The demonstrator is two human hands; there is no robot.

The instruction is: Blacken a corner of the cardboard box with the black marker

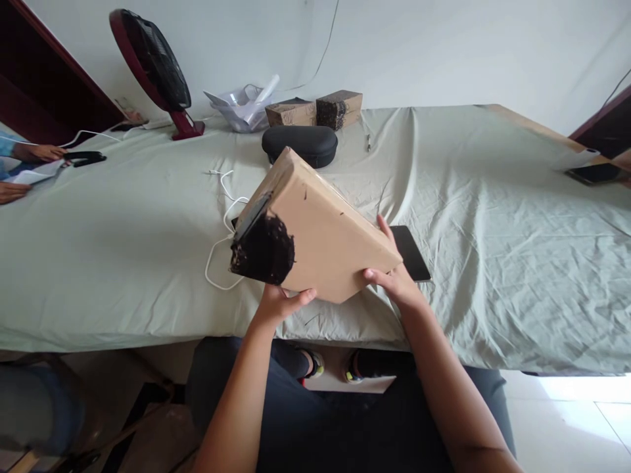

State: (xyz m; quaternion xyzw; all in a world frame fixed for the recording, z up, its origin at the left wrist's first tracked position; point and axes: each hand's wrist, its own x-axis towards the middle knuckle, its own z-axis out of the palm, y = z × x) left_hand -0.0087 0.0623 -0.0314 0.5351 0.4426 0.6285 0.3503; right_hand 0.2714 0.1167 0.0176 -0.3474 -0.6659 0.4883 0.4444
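I hold a taped brown cardboard box (320, 230) tilted above the near edge of the table, with a torn black patch on its lower left face. My left hand (280, 303) grips the box from below, thumb on its front face. My right hand (397, 279) clasps its right corner, fingers behind the box. A dark phone (413, 253) lies flat on the cloth just right of the box. A white cable (221, 236) loops on the cloth to its left.
A pale green cloth (493, 223) covers the table. Behind the box sit a black case (300, 144), two small cardboard boxes (315, 110), a clear plastic bag (241, 105) and a red fan (152, 62). Another person's hands (29, 154) work at far left. A phone (594, 173) lies far right.
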